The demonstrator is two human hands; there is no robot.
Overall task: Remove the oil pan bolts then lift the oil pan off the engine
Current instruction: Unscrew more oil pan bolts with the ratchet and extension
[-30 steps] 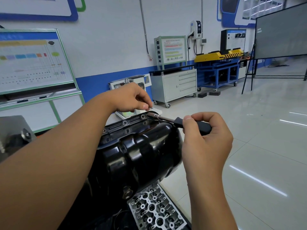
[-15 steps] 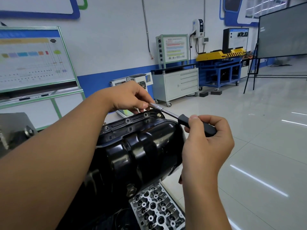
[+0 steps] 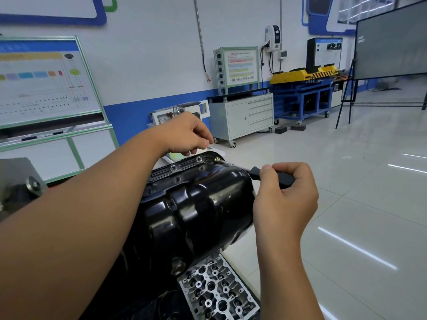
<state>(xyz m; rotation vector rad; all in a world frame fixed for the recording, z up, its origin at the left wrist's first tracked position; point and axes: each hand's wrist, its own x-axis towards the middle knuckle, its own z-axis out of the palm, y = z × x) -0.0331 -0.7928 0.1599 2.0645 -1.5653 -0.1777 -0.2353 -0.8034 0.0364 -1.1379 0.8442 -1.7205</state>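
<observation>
The right hand point(image 3: 285, 199) has its fingers and thumb curled round the black handle of a socket driver point(image 3: 272, 177), the thumb lying along the top of the grip. The driver's metal shaft runs toward ten o'clock, and its tip sits on a bolt point(image 3: 218, 160) at the far corner of the flange. The left hand point(image 3: 187, 135), reaching across from eight o'clock, hovers just above that flange with its fingers curled under; whether they pinch anything cannot be told. The glossy black oil pan point(image 3: 196, 211) fills the centre of the view, bulging toward the camera and still seated on the engine, with its flange at twelve o'clock showing empty bolt holes point(image 3: 173, 168). At six o'clock, below the pan, lies a bare aluminium cylinder head point(image 3: 219, 294). Well beyond, at one o'clock, a white tool cabinet point(image 3: 245, 116) on castors stands against the blue-striped wall, and a blue workbench point(image 3: 305, 98) stands beside it.
</observation>
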